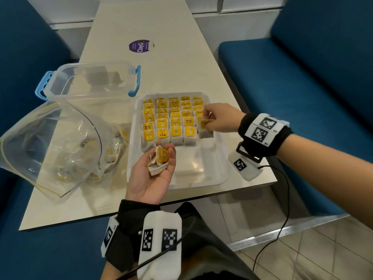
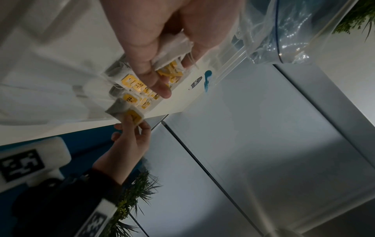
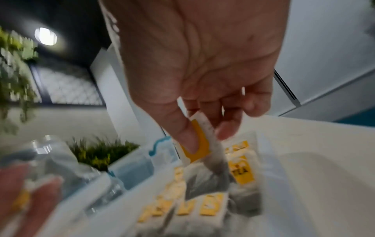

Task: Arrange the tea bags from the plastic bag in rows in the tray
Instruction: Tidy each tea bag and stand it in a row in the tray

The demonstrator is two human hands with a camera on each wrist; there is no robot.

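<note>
Tea bags filling tray (image 1: 219, 179) rows
Right hand (image 1: 219, 118) pinches a tea bag (image 1: 205, 129) at center right; left hand (image 1: 155, 174) cups loose tea bags (image 1: 159, 159), fingers relaxed.

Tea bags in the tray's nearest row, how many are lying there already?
4: the leftmost bag, the TEA bag beside it, the third bag, the fourth bag. The right hand pinches a fifth bag at the right end.

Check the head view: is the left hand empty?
No, the left hand lies palm up at the tray's near edge with loose tea bags resting on its fingers.
</note>
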